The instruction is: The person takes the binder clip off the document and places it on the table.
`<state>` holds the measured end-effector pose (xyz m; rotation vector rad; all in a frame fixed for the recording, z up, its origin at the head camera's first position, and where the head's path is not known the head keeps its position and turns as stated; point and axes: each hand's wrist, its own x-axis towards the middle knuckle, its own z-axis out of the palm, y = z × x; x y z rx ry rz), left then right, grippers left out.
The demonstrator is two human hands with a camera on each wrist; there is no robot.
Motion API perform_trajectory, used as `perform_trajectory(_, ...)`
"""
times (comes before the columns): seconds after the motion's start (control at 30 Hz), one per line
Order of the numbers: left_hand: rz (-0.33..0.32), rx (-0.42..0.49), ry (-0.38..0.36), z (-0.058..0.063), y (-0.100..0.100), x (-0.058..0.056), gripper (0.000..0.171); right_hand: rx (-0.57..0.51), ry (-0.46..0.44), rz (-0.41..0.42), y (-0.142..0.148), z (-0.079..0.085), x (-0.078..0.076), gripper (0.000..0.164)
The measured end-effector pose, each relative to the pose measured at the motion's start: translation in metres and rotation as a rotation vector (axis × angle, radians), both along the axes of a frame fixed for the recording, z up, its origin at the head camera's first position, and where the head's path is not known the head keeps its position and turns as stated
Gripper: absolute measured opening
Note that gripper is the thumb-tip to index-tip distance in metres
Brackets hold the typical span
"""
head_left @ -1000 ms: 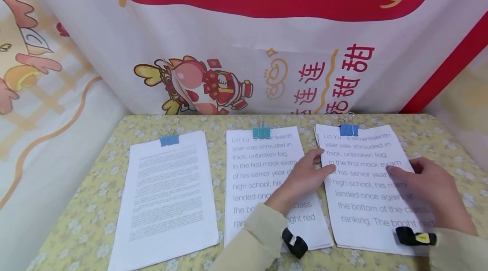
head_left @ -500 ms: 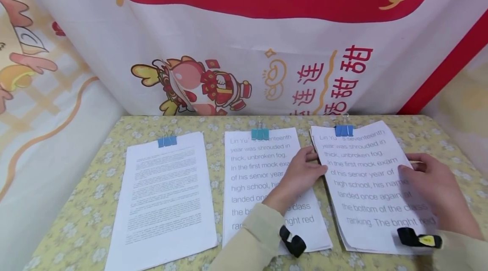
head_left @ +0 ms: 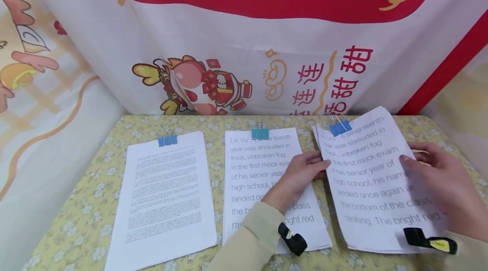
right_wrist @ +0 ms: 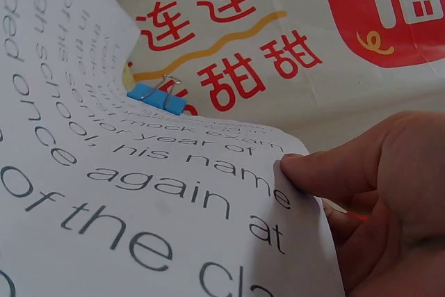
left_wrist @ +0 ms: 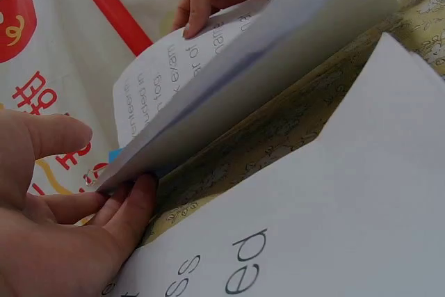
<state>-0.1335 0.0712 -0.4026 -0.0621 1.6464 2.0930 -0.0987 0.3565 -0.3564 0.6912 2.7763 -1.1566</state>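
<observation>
A stack of printed sheets (head_left: 370,186), held by a blue binder clip (head_left: 340,127) at its top, is lifted and bowed at the right. My right hand (head_left: 444,182) pinches its right edge, thumb on the printed face and fingers behind. In the right wrist view the right thumb (right_wrist: 327,172) presses the page near "name". My left hand (head_left: 299,178) is at the stack's left edge. The left wrist view shows its fingertips (left_wrist: 142,189) touching the lower edge from beneath, while the left thumb (left_wrist: 62,135) stands apart from the paper.
A large-print stack (head_left: 263,165) with a teal binder clip (head_left: 260,134) lies in the middle, under my left forearm. A small-print stack (head_left: 164,203) with another blue binder clip (head_left: 167,140) lies at left. Beneath is a yellow floral tablecloth (head_left: 91,203); a printed curtain (head_left: 228,34) hangs behind.
The right-hand stack has risen and tilted, its upper right corner now higher and its sheets curved. My right hand has moved slightly right and up with it. The other two stacks stay put.
</observation>
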Motion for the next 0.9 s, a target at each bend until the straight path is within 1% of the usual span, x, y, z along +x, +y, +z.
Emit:
perform_trajectory(0.13,0.022,-0.032,0.008,-0.005,0.004,-0.001,0.038,-0.003,0.016,0.012,-0.003,0.003,0.001,0.078)
perform_trajectory(0.2,0.038,-0.055,0.021,-0.007,0.005,-0.001,0.036,-0.005,0.021,0.018,-0.003,0.003,0.001,0.078)
perform_trajectory(0.27,0.056,-0.092,0.03,-0.007,0.006,-0.001,0.038,-0.014,0.02,0.015,-0.003,0.002,0.001,0.079)
perform_trajectory(0.33,0.068,-0.126,0.032,-0.004,0.006,0.0,0.041,-0.015,0.02,0.013,-0.002,0.001,0.001,0.079)
perform_trajectory(0.43,0.095,-0.156,0.03,0.002,0.005,0.001,0.045,-0.032,0.003,-0.011,0.0,0.001,0.001,0.081)
perform_trajectory(0.57,0.141,-0.168,0.031,0.012,0.002,0.002,0.046,-0.032,0.007,-0.022,0.001,0.001,-0.002,0.08)
perform_trajectory(0.67,0.175,-0.175,0.026,0.018,-0.002,0.002,0.047,-0.082,0.04,0.017,0.0,0.002,-0.003,0.07)
perform_trajectory(0.83,0.217,-0.168,-0.002,0.024,-0.011,0.001,0.053,-0.249,0.099,0.1,-0.008,0.001,-0.004,0.037)
perform_trajectory(0.9,0.22,-0.151,-0.017,0.027,-0.016,-0.001,0.054,-0.291,0.104,0.128,-0.012,0.002,-0.005,0.031)
